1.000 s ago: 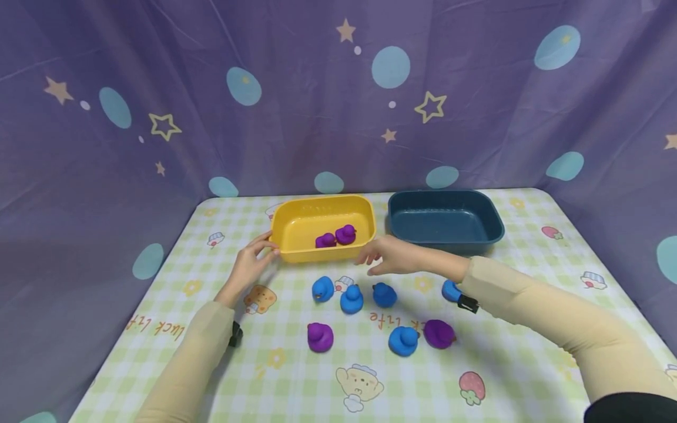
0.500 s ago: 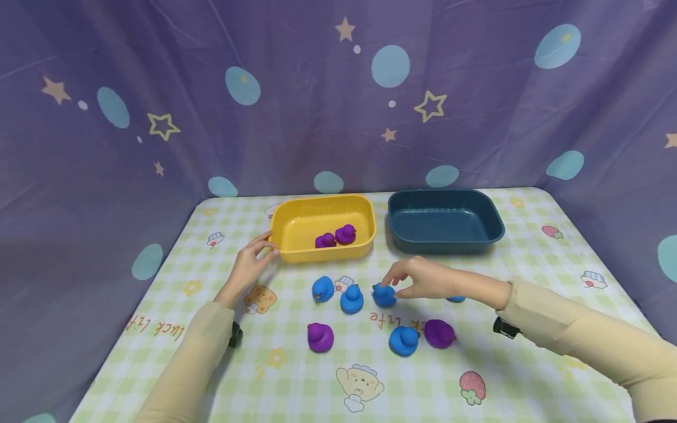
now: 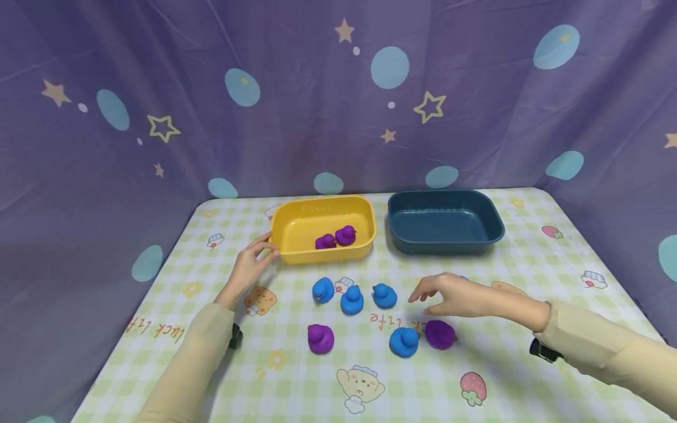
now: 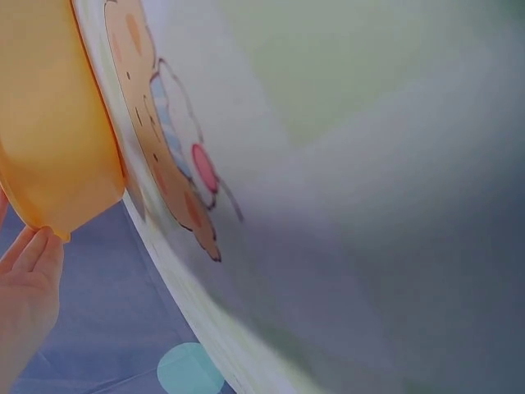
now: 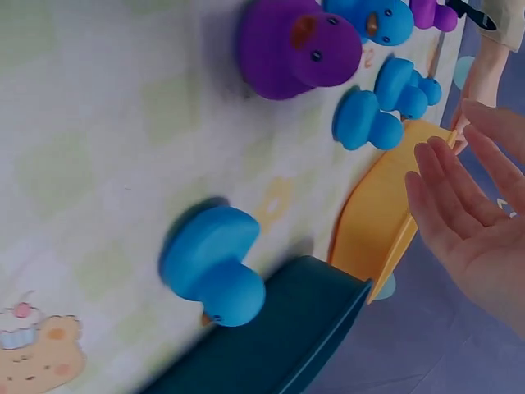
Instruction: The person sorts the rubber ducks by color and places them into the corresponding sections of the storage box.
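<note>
My left hand holds the left corner of the yellow tub between thumb and fingers; its fingers show by that corner in the left wrist view. Two purple ducks lie in the tub. My right hand hovers open and holds nothing, just above a purple duck and right of a blue duck. In the right wrist view the straight fingers are apart from the purple duck and a blue duck.
A dark blue tub stands right of the yellow one. More blue ducks and another purple duck sit on the checked tablecloth. A purple curtain closes the back and sides.
My right hand drew back from the yellow tub's front, passed the blue duck and moved right toward the purple duck. My left hand stayed on the tub.
</note>
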`<state>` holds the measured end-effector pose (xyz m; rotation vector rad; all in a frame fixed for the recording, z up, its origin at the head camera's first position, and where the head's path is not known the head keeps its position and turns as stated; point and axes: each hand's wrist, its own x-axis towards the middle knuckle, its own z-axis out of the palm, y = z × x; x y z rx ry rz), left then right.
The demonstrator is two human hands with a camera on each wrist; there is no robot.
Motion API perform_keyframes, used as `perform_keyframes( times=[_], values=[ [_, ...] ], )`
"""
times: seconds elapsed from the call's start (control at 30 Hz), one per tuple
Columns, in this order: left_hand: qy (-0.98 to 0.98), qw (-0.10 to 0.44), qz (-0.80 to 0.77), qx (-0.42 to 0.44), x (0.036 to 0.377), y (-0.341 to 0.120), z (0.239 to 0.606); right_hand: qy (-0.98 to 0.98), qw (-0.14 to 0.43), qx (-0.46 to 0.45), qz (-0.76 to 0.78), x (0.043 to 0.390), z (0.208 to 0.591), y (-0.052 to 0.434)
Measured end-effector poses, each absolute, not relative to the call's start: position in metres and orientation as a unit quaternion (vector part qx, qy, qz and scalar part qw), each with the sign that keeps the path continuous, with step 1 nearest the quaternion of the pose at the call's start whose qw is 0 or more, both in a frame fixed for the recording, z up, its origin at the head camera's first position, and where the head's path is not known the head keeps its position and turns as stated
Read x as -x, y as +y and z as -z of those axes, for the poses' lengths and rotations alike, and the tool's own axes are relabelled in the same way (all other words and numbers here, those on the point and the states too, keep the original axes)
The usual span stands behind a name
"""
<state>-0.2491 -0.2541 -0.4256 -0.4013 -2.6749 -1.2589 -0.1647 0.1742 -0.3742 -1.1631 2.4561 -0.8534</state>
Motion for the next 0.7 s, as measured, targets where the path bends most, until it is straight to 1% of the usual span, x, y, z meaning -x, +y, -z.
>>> perform_keyframes(
  times=[0.23, 0.7],
  values=[
    [-0.895, 0.082, 0.417, 0.135, 0.248, -0.253, 0.426, 0.854, 0.173, 0.388, 0.301, 0.155, 0.383, 0.186],
    [-0.897, 0.08, 0.413, 0.136, 0.248, -0.254, 0.425, 0.832, 0.185, 0.407, 0.329, 0.148, 0.392, 0.196]
  ],
)
